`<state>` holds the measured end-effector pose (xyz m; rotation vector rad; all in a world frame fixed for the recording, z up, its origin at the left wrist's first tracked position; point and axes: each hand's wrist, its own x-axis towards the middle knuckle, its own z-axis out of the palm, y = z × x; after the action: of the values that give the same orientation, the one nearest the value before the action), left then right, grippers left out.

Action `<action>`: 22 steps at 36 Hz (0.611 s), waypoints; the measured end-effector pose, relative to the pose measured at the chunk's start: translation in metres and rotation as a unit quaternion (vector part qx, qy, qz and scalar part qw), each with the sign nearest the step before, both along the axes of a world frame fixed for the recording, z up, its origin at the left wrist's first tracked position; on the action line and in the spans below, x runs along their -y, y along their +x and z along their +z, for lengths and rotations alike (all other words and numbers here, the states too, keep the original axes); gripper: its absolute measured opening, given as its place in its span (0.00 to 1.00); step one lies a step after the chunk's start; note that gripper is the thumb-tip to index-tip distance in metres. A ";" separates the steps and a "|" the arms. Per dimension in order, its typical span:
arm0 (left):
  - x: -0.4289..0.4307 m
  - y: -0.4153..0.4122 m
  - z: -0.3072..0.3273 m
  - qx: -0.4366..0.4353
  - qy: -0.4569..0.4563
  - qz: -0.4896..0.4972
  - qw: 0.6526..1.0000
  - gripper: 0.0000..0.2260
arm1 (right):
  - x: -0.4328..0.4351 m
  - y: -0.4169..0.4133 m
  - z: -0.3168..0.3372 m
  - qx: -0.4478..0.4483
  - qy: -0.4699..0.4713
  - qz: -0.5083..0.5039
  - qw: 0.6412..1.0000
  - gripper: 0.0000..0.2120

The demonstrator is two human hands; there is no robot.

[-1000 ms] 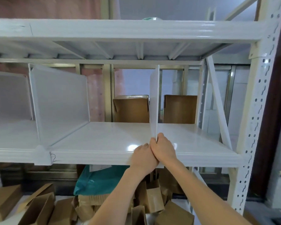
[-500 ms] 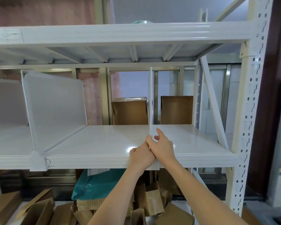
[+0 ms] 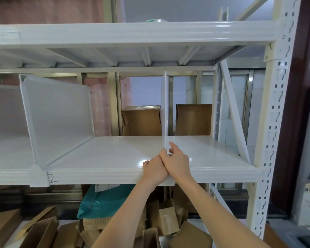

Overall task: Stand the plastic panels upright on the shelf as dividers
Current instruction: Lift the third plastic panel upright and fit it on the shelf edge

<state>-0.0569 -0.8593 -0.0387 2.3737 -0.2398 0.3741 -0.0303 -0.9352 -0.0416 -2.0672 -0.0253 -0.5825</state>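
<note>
A thin white plastic panel point(image 3: 165, 108) stands upright and edge-on at the middle of the white shelf point(image 3: 106, 156), reaching almost to the shelf above. My left hand point(image 3: 154, 170) and my right hand point(image 3: 176, 162) press together around its lower front corner at the shelf's front lip; the right forefinger is lifted beside the panel. A second white panel point(image 3: 57, 115) stands upright to the left, its front clip over the lip. A third panel point(image 3: 5, 111) shows at the far left edge.
Two brown cardboard boxes point(image 3: 141, 120) point(image 3: 193, 119) stand behind the shelf. The rack's perforated white upright point(image 3: 276, 122) and a diagonal brace point(image 3: 233, 111) close the right side. Below lie a teal bag point(image 3: 106, 199) and several flattened cartons point(image 3: 161, 217).
The view has shifted slightly, so the rack sits a little lower and further left. My right forefinger has lifted off the panel. Both hands stay at the panel's lower front corner.
</note>
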 end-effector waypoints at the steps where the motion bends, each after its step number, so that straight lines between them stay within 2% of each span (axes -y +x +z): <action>1: 0.000 -0.001 0.001 0.000 0.008 0.000 1.000 0.14 | 0.000 0.001 0.000 -0.002 -0.001 0.000 1.000 0.26; 7: 0.002 0.005 0.005 -0.013 0.006 0.009 1.000 0.15 | 0.004 0.002 0.003 -0.014 0.003 0.012 1.000 0.25; 12: 0.000 0.008 0.007 -0.033 -0.039 -0.009 0.999 0.11 | 0.003 0.003 0.004 -0.014 0.017 0.001 1.000 0.25; 19: -0.002 0.004 0.002 -0.009 0.028 -0.010 1.000 0.13 | 0.003 0.004 -0.003 -0.014 -0.036 0.006 0.999 0.21; 22: -0.005 0.002 0.000 0.001 0.034 -0.026 0.999 0.13 | 0.004 0.009 -0.006 -0.015 -0.064 0.012 0.998 0.23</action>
<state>-0.0553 -0.8541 -0.0384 2.4284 -0.3198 0.3479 -0.0212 -0.9388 -0.0474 -2.1956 -0.0707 -0.5478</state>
